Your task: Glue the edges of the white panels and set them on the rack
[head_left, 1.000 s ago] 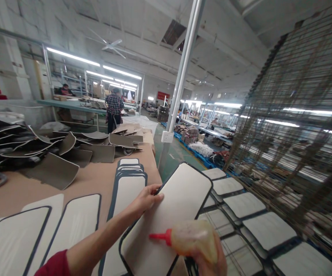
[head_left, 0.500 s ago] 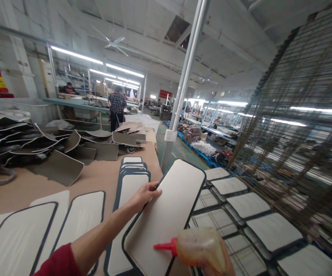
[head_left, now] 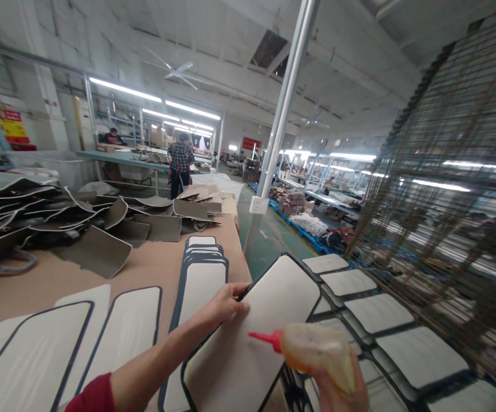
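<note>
My left hand (head_left: 223, 304) grips the left edge of a white panel with a dark border (head_left: 252, 337), holding it tilted above the table edge. My right hand (head_left: 342, 392), low at the frame's bottom, is wrapped round a soft squeeze bottle of yellowish glue (head_left: 316, 352). Its red nozzle (head_left: 265, 339) points left and hovers over the panel's face. More white dark-edged panels (head_left: 198, 286) lie on the brown table (head_left: 145, 266) to the left of the held one.
A wire rack (head_left: 380, 320) at the right carries several white panels on its shelves. Grey curved pieces (head_left: 93, 229) are piled at the table's far left. A steel pillar (head_left: 282, 126) stands beyond the table. A person in a plaid shirt (head_left: 179, 166) works at a distant bench.
The held panel has shifted slightly right and lower. The glue bottle moved up and right, with its nozzle now over the panel's middle.
</note>
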`<state>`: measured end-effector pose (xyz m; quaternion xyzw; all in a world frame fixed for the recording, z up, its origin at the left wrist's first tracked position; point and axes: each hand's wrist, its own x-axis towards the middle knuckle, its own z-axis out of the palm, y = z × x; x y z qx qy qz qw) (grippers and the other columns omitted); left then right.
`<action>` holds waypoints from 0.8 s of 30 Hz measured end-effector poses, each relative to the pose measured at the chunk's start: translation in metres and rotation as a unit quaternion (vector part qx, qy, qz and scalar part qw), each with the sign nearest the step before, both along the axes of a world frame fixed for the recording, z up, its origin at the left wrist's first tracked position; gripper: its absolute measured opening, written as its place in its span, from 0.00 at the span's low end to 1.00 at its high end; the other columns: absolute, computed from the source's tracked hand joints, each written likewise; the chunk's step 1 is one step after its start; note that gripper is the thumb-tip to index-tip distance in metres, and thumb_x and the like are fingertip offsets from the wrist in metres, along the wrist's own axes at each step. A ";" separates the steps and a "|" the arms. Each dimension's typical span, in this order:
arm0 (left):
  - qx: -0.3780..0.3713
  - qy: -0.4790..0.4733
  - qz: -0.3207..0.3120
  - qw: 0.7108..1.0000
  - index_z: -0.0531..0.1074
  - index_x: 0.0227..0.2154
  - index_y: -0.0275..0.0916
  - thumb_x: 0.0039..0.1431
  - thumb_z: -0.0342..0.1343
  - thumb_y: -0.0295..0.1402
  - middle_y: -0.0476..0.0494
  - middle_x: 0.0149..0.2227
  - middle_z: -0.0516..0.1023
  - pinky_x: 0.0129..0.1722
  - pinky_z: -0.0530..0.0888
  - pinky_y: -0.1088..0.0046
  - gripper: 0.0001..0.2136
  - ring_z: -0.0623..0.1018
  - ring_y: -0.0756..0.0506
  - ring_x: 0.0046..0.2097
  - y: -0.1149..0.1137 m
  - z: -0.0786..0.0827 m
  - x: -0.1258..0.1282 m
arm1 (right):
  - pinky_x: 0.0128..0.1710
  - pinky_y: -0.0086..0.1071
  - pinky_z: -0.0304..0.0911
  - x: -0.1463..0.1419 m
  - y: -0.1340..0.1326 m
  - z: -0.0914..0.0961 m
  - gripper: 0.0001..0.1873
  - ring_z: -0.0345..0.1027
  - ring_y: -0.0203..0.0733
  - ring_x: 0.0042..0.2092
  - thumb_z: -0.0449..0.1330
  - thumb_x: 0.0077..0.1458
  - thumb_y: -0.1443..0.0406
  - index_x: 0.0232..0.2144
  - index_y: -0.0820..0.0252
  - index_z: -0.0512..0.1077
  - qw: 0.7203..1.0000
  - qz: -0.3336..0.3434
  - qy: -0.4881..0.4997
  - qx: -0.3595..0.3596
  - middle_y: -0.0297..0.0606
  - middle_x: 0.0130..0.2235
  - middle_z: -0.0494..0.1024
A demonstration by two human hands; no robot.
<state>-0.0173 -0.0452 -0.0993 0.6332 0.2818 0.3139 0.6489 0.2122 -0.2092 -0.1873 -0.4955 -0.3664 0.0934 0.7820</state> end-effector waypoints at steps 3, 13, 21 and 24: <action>0.040 0.033 0.030 0.998 0.88 0.43 0.37 0.36 0.60 0.27 0.45 0.40 0.88 0.55 0.72 0.61 0.26 0.80 0.34 0.50 -0.001 0.001 0.001 | 0.42 0.39 0.82 0.013 0.008 0.040 0.34 0.83 0.53 0.45 0.84 0.36 0.57 0.48 0.53 0.83 0.989 -0.030 0.124 0.075 0.40 0.47 0.86; 0.080 0.053 0.004 0.995 0.88 0.47 0.37 0.40 0.58 0.25 0.44 0.45 0.89 0.58 0.73 0.61 0.28 0.82 0.32 0.54 -0.023 -0.001 0.011 | 0.70 0.67 0.60 0.015 0.041 0.105 0.37 0.74 0.53 0.54 0.85 0.32 0.56 0.44 0.55 0.75 0.968 -0.110 0.143 0.173 0.38 0.49 0.78; 0.092 0.048 0.003 0.995 0.88 0.47 0.38 0.40 0.58 0.24 0.46 0.45 0.89 0.57 0.74 0.64 0.28 0.82 0.32 0.54 -0.030 0.007 0.012 | 0.50 0.36 0.77 0.017 0.043 0.091 0.38 0.74 0.42 0.45 0.86 0.31 0.57 0.44 0.57 0.76 0.969 -0.122 0.143 0.160 0.35 0.44 0.81; 0.091 0.053 -0.003 0.994 0.88 0.49 0.37 0.41 0.58 0.24 0.44 0.47 0.89 0.57 0.74 0.63 0.28 0.83 0.31 0.55 -0.030 0.006 0.014 | 0.42 0.27 0.76 0.011 0.042 0.083 0.37 0.76 0.40 0.43 0.86 0.33 0.57 0.45 0.57 0.78 0.974 -0.102 0.143 0.146 0.34 0.43 0.82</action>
